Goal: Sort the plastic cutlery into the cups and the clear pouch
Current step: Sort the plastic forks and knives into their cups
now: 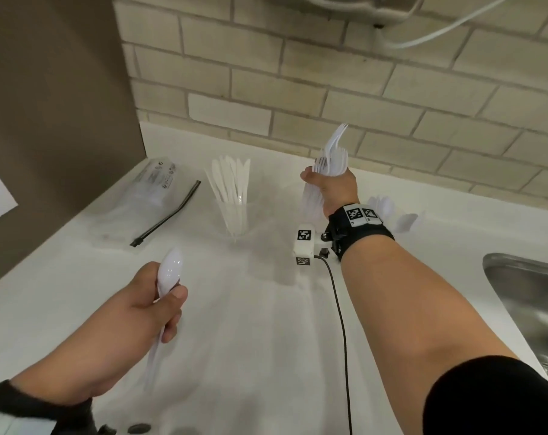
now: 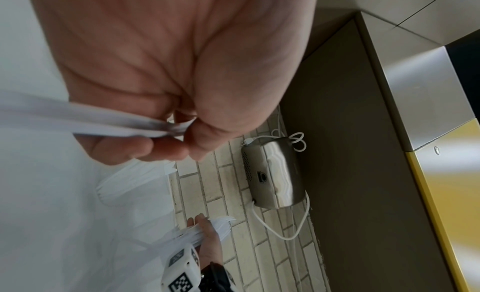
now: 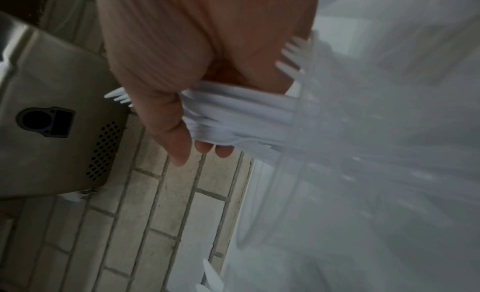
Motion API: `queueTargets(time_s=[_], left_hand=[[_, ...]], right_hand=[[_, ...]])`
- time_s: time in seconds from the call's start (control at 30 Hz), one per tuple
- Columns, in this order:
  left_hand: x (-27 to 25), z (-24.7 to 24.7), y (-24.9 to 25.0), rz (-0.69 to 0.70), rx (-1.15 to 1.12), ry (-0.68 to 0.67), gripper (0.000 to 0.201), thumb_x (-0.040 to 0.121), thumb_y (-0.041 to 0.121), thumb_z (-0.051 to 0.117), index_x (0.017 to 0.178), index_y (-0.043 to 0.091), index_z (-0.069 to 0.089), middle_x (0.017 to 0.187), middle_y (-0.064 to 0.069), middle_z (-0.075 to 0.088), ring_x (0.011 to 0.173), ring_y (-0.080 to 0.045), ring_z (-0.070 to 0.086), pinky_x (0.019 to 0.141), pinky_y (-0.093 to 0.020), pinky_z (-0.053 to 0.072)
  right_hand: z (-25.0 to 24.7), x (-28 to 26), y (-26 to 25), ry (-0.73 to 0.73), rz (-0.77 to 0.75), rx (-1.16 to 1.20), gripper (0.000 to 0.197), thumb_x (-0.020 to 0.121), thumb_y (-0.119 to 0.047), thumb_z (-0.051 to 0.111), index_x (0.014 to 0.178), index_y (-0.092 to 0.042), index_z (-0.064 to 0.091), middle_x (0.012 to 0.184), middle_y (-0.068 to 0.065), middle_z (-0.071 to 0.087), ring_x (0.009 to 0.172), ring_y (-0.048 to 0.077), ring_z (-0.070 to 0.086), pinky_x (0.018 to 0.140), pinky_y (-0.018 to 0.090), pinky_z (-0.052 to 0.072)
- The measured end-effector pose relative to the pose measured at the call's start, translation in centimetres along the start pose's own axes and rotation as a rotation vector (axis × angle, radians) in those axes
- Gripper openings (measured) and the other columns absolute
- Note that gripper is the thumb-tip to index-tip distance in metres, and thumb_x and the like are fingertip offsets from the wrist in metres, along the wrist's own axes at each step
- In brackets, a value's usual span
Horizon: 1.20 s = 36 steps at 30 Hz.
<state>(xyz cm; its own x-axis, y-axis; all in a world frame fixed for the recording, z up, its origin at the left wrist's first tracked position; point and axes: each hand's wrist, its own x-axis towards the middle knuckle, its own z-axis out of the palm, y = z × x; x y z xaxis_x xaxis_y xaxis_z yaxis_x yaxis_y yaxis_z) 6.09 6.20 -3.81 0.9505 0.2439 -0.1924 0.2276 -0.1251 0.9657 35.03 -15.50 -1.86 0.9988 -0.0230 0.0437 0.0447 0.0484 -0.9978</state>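
Observation:
Low on the left, my left hand (image 1: 169, 309) grips a small bunch of white plastic spoons (image 1: 170, 268), bowls up; the left wrist view shows my fingers (image 2: 145, 149) curled round the handles (image 2: 116, 124). Further back, my right hand (image 1: 326, 183) holds a thick bundle of white forks (image 1: 333, 155) upright, tines up. In the right wrist view the fork handles (image 3: 233, 112) reach down inside the blurred rim of a clear cup (image 3: 298, 153). A clear cup of white knives (image 1: 235, 211) stands mid-counter. The clear pouch (image 1: 141, 196) lies flat at the far left.
More white spoons (image 1: 388, 208) stand behind my right wrist. A black zip strip (image 1: 169, 215) lies beside the pouch. A steel sink (image 1: 529, 309) is sunk in the white counter (image 1: 250, 340) at the right. A metal hand dryer (image 2: 272, 173) hangs on the brick wall.

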Motion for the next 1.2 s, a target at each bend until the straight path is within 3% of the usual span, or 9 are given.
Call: queueTargets(time_s=[0.27,0.4,0.57,0.67,0.8,0.9,1.03,1.1,1.2], left_hand=[[0.4,0.6,0.7,0.027,-0.036,-0.017,0.044,0.065,0.053,0.061,0.086,0.016,0.049,0.071,0.002,0.052,0.066,-0.019,0.049,0.073,-0.044,0.039],[0.7,0.8,0.7,0.030,-0.066,-0.039,0.024,0.072,0.045,0.059,0.079,0.023,0.051,0.069,0.004,0.052,0.066,-0.018,0.049,0.074,-0.042,0.040],[0.9,1.0,0.4,0.030,-0.073,-0.044,0.029,0.076,0.041,0.057,0.087,0.015,0.048,0.069,0.003,0.052,0.065,-0.018,0.048,0.074,-0.042,0.040],[1.0,1.3,0.4,0.025,-0.063,-0.051,0.019,0.077,0.041,0.057,0.081,0.023,0.051,0.068,0.003,0.052,0.065,-0.017,0.048,0.074,-0.041,0.039],[1.1,2.0,0.7,0.029,-0.067,-0.088,0.015,0.080,0.042,0.060,0.074,0.029,0.055,0.068,0.004,0.051,0.065,-0.017,0.048,0.074,-0.039,0.040],[1.1,3.3,1.0,0.017,-0.078,-0.075,0.012,0.097,0.025,0.054,0.087,0.021,0.061,0.073,0.003,0.054,0.065,-0.015,0.050,0.070,-0.034,0.042],[1.7,5.2,2.6,0.006,-0.080,-0.107,0.025,0.100,0.025,0.043,0.103,0.017,0.067,0.088,-0.002,0.057,0.068,-0.013,0.053,0.067,-0.031,0.047],[2.0,6.2,3.9,0.022,-0.105,-0.156,0.032,0.101,0.029,0.041,0.106,0.013,0.068,0.086,-0.002,0.057,0.065,-0.013,0.053,0.066,-0.032,0.049],[2.5,7.8,5.8,0.030,-0.138,-0.253,0.040,0.100,0.035,0.039,0.104,0.008,0.069,0.076,-0.002,0.056,0.061,-0.013,0.052,0.063,-0.032,0.048]], right_hand=[[-0.6,-0.5,-0.3,-0.009,-0.028,0.061,0.046,0.058,-0.007,0.088,0.095,-0.015,0.063,0.089,0.003,0.069,0.082,0.019,0.066,0.084,0.037,0.056],[-0.8,-0.6,-0.4,0.033,-0.023,0.026,0.077,0.048,-0.024,0.093,0.116,-0.026,0.058,0.122,0.003,0.063,0.110,0.022,0.062,0.092,0.038,0.054],[-1.3,-0.5,-0.6,0.038,-0.063,-0.043,0.034,0.063,-0.021,0.088,0.090,-0.019,0.066,0.087,-0.001,0.066,0.075,0.012,0.062,0.070,0.024,0.050],[-1.3,-0.2,-0.4,0.059,-0.143,-0.263,0.013,0.078,-0.021,0.076,0.087,-0.015,0.070,0.081,-0.006,0.068,0.074,0.009,0.063,0.073,0.022,0.049],[-0.8,0.1,0.0,0.043,-0.299,-0.417,0.021,0.090,-0.010,0.060,0.109,-0.016,0.068,0.103,0.000,0.069,0.095,0.011,0.063,0.089,0.021,0.050],[-0.6,-0.4,0.2,0.001,-0.281,-0.546,0.027,0.092,-0.004,0.051,0.112,-0.011,0.069,0.113,0.005,0.070,0.097,0.013,0.062,0.096,0.029,0.049],[-1.5,-2.6,-2.5,0.168,-0.322,-0.351,0.030,0.090,0.000,0.050,0.105,-0.016,0.069,0.103,-0.004,0.068,0.099,0.014,0.064,0.094,0.030,0.050],[-1.9,-5.9,-4.7,0.007,-0.262,-0.165,0.024,0.091,0.000,0.054,0.097,-0.017,0.068,0.091,-0.003,0.068,0.079,0.012,0.064,0.073,0.024,0.051],[-3.0,-11.6,-6.8,-0.497,-0.182,-0.207,0.014,0.087,-0.012,0.064,0.099,-0.018,0.069,0.092,0.002,0.071,0.057,0.015,0.060,0.049,0.024,0.042]])
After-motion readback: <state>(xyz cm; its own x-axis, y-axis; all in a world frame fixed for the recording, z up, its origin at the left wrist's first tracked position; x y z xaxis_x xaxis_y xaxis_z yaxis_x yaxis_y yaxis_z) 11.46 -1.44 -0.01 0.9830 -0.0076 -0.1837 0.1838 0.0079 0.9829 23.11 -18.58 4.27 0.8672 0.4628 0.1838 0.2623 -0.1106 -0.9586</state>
